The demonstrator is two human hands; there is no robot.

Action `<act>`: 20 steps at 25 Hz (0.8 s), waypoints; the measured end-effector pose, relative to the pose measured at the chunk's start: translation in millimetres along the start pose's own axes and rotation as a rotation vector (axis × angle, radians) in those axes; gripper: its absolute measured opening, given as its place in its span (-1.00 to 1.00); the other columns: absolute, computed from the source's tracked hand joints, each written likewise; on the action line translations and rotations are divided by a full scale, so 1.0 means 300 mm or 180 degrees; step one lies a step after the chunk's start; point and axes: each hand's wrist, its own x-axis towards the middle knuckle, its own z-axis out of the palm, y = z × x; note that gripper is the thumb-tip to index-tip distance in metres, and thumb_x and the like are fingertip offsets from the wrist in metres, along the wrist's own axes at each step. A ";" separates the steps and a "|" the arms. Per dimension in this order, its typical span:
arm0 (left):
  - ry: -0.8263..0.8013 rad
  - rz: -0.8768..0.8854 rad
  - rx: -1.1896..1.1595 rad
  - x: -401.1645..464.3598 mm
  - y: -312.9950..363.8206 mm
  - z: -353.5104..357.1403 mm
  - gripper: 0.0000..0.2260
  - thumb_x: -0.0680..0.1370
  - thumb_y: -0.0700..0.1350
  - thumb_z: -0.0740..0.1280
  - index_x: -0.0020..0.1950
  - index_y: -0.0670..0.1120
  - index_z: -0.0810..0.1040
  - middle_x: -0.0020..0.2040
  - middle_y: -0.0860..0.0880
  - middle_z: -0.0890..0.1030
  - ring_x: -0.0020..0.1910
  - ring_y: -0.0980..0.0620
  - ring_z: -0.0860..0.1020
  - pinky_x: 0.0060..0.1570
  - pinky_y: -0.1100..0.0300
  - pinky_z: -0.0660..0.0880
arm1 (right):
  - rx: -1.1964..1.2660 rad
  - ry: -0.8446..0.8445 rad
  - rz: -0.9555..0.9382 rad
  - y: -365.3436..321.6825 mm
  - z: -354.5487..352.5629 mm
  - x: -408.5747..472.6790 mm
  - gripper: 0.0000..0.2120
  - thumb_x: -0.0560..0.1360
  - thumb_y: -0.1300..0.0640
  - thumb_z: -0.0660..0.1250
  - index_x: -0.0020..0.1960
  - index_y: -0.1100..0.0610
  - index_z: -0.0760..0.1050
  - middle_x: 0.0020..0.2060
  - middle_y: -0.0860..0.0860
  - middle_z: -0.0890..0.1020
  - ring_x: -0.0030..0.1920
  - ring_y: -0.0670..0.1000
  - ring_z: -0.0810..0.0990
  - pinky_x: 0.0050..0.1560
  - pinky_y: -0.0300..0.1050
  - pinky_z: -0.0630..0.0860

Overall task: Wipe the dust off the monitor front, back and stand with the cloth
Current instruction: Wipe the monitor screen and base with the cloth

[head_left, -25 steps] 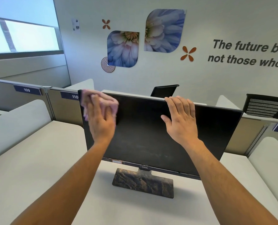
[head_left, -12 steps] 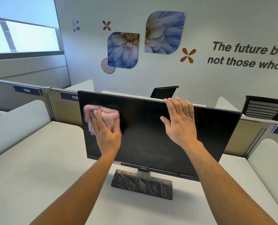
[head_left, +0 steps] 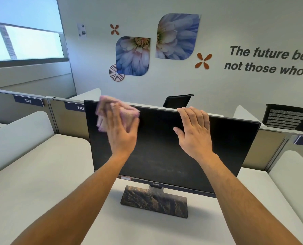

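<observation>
worktop (head_left: 41, 183): pale office cubicle
monitor (head_left: 164, 152): top-heavy; right hand (head_left: 194, 133) flat, steadying top edge
cloth (head_left: 115, 112): soft, bunched under left hand (head_left: 120, 131)

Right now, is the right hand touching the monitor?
Touching. The head view shows the right hand flat on the monitor, fingers hooked over its top edge.
</observation>
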 end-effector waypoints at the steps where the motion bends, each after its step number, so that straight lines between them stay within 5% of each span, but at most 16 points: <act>1: -0.0218 0.0566 0.0239 -0.006 0.023 0.014 -0.28 0.55 0.17 0.32 0.59 -0.07 0.10 0.60 -0.12 0.06 0.57 -0.18 -0.02 0.50 -0.18 0.03 | -0.0002 0.0004 -0.0007 0.000 0.000 -0.001 -0.41 0.49 -0.07 0.36 0.43 0.08 0.25 0.33 0.05 0.35 0.38 0.13 0.27 0.47 0.07 0.10; 4: -0.0971 0.2353 0.0956 -0.048 0.073 0.060 -0.38 0.60 0.12 0.26 0.58 -0.05 0.14 0.60 -0.14 0.04 0.56 -0.26 -0.04 0.47 -0.28 0.01 | 0.0070 -0.0009 -0.0063 0.007 -0.007 -0.007 -0.43 0.51 -0.06 0.32 0.44 0.09 0.26 0.34 0.05 0.36 0.40 0.12 0.27 0.48 0.07 0.09; 6: -0.1060 0.2732 0.1173 -0.054 0.077 0.069 -0.41 0.62 0.13 0.21 0.59 0.00 0.11 0.60 -0.11 0.04 0.57 -0.20 -0.04 0.49 -0.24 0.01 | 0.0100 -0.0050 -0.0065 0.010 -0.015 -0.011 -0.43 0.51 -0.07 0.32 0.44 0.09 0.26 0.35 0.05 0.37 0.40 0.12 0.27 0.49 0.05 0.07; 8: -0.0829 0.2375 0.1135 -0.033 0.053 0.053 -0.39 0.61 0.14 0.22 0.59 -0.04 0.11 0.59 -0.13 0.07 0.57 -0.18 0.00 0.48 -0.24 0.06 | 0.0080 -0.0070 -0.0059 0.009 -0.021 -0.007 -0.41 0.50 -0.06 0.35 0.44 0.08 0.27 0.34 0.05 0.37 0.39 0.12 0.28 0.48 0.03 0.07; 12: -0.0004 0.0292 0.0497 0.033 -0.019 -0.038 -0.30 0.58 0.26 0.20 0.60 -0.01 0.03 0.60 -0.08 0.07 0.57 -0.07 0.03 0.49 -0.15 0.10 | 0.0041 -0.0096 -0.0001 -0.002 -0.022 0.000 -0.40 0.49 -0.08 0.36 0.43 0.07 0.26 0.34 0.06 0.37 0.37 0.13 0.29 0.48 0.05 0.09; 14: 0.0190 -0.0313 0.0271 0.067 -0.029 -0.067 -0.29 0.56 0.37 0.08 0.59 0.06 -0.01 0.61 0.00 0.02 0.57 -0.01 0.01 0.51 -0.11 0.06 | 0.0066 -0.0097 0.0010 -0.008 -0.019 0.001 -0.41 0.48 -0.06 0.37 0.43 0.07 0.26 0.34 0.06 0.37 0.37 0.14 0.28 0.48 0.06 0.09; 17: 0.0133 -0.0202 0.0309 0.076 0.006 -0.060 -0.32 0.56 0.31 0.16 0.58 0.02 0.09 0.60 -0.02 0.07 0.57 -0.07 0.02 0.50 -0.16 0.06 | 0.0092 -0.0064 0.0038 -0.008 -0.020 0.002 -0.40 0.47 -0.04 0.39 0.42 0.07 0.26 0.33 0.06 0.38 0.37 0.14 0.29 0.48 0.06 0.09; 20: -0.0272 0.1127 0.0691 0.014 0.052 -0.007 -0.39 0.56 0.13 0.33 0.53 -0.07 0.27 0.57 -0.10 0.19 0.57 -0.19 0.01 0.50 -0.19 0.02 | 0.0045 -0.0049 0.0027 -0.007 -0.020 -0.003 -0.41 0.46 -0.04 0.39 0.41 0.08 0.26 0.31 0.06 0.38 0.34 0.14 0.31 0.46 0.05 0.11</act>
